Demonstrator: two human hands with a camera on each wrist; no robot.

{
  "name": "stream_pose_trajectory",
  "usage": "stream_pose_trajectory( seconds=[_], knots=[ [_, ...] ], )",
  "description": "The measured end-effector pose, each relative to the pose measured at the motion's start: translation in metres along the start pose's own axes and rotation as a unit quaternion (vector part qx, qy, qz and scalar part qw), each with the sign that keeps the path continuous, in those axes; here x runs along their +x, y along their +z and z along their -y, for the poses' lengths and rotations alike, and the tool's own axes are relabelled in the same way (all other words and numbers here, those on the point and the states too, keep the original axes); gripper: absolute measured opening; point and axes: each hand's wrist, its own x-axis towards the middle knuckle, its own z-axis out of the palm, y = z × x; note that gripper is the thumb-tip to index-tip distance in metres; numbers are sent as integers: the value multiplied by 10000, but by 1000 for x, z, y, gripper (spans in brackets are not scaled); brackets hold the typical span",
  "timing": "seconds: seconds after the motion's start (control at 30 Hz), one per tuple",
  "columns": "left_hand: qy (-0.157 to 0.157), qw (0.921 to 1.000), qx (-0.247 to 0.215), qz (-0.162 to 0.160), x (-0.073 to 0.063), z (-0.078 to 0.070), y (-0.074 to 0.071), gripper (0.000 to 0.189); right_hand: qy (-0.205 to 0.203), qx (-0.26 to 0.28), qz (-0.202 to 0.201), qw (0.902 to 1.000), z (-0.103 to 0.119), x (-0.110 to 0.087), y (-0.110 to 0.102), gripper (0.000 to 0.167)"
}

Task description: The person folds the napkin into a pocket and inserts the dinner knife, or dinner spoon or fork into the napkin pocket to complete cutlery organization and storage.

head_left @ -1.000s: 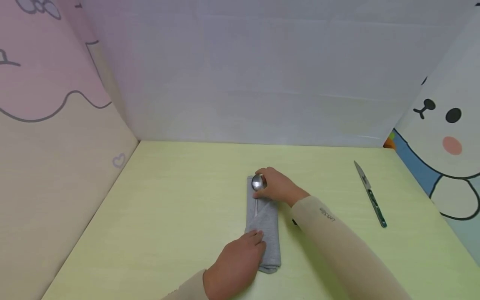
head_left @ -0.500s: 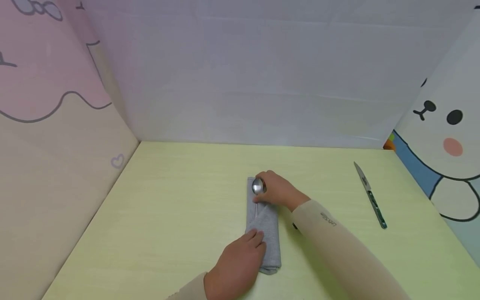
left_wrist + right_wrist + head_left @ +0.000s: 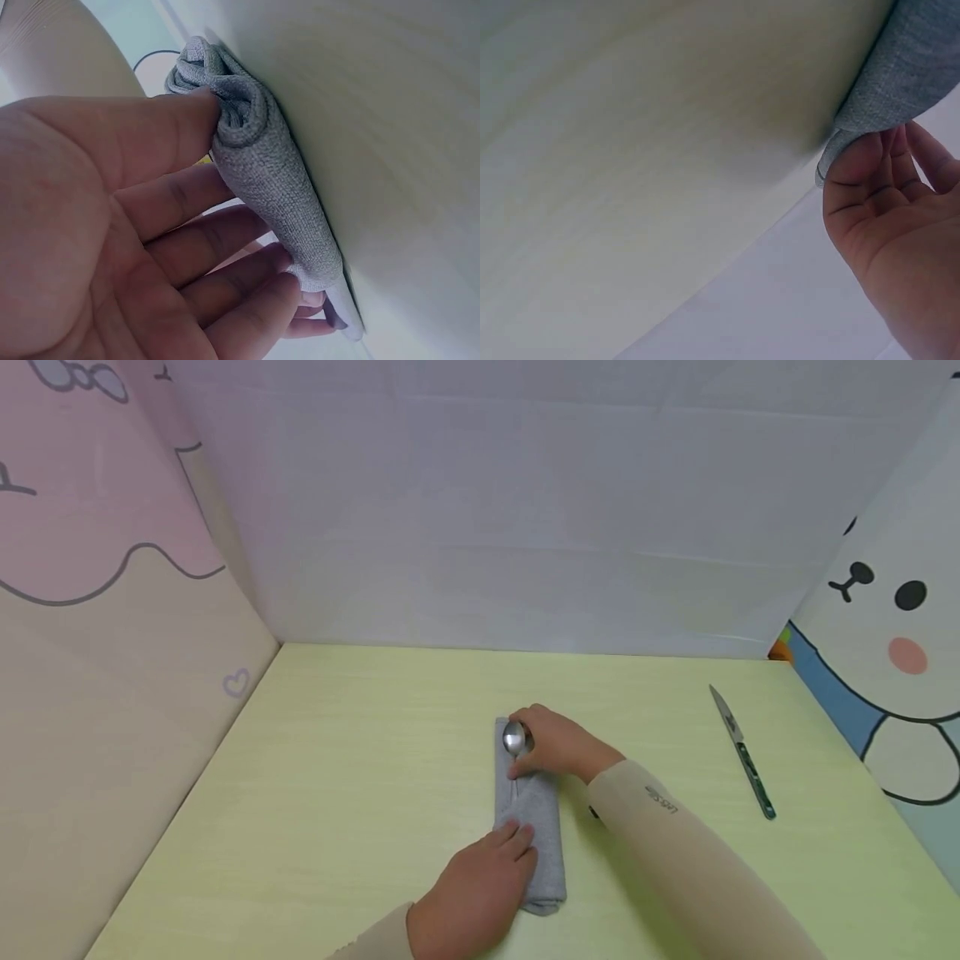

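A folded grey cloth napkin (image 3: 546,852) lies lengthwise on the table, with its right side turned over in a thick roll. A metal spoon (image 3: 513,737) lies on its upper part, bowl at the far end; the lower handle is hidden under the cloth. My left hand (image 3: 480,881) grips the near half of the napkin, and in the left wrist view its thumb presses at the roll's end, the fingers along its side. My right hand (image 3: 558,743) holds the far end of the roll, its fingertips around the spoon's bowl without clearly gripping it.
A knife (image 3: 742,752) with a dark green patterned handle lies at the right of the pale yellow table (image 3: 360,760). A small dark tip (image 3: 594,812) shows beside my right sleeve, the rest hidden. Printed panels stand left and right, a plain wall (image 3: 480,510) behind.
Both hands keep their hold on the napkin. The right hand, spoon and far end of the cloth sit slightly lower in the head view; the knife shifts only a little.
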Motion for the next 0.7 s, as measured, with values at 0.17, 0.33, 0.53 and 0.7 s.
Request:
stream_pose_trajectory(
  seconds=[0.17, 0.33, 0.53, 0.7],
  knots=[
    [255, 9993, -90, -273, -1, 1, 1, 31, -102, -56, 30, 9999, 1, 2, 2, 84],
    [385, 9986, -276, -241, 0, 2, 0, 32, -116, -204, 29, 9997, 3, 1, 4, 82],
    [98, 9995, -162, -257, 0, -1, -2, 33, -96, -180, 7, 9998, 3, -1, 4, 82],
    [-76, 9982, -571, 147, 2, 4, -4, 38, -59, -6, 47, 10000, 2, -1, 3, 82]
  ],
)
